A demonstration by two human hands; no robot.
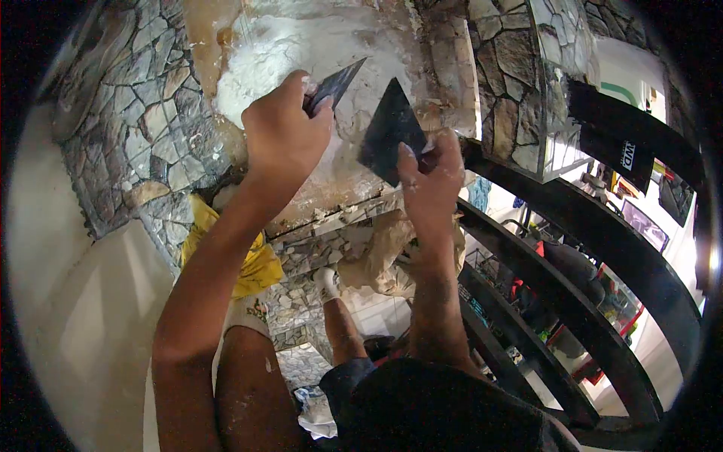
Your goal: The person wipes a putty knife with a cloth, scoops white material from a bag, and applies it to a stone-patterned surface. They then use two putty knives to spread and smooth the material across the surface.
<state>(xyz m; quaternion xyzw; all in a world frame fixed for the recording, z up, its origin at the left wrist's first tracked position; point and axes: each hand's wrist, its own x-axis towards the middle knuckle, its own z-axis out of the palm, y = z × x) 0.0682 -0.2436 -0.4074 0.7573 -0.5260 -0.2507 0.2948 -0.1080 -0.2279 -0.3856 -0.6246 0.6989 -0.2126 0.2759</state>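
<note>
My left hand [290, 128] pinches a thin dark scraper [343, 83], its blade tilted up to the right over a whitish, wet-looking surface. Just to the right, my right hand [434, 172] grips a second flat dark scraper [392, 132] between thumb and fingers, one corner pointing away from me. The two blades are apart, with a small gap between them. Beyond my left hand, a mound of white paste [260, 64] lies on the stained step [320, 200]. White residue marks my right fingertips.
Stone-patterned tiles [154, 105] border the step on the left, with more stone cladding [504, 83] at right. A yellow cloth or bag [256, 267] lies near my leg. Crumpled brown paper [388, 256] sits below the step. Curved black railing bars [553, 282] run along the right, above a cluttered lower floor.
</note>
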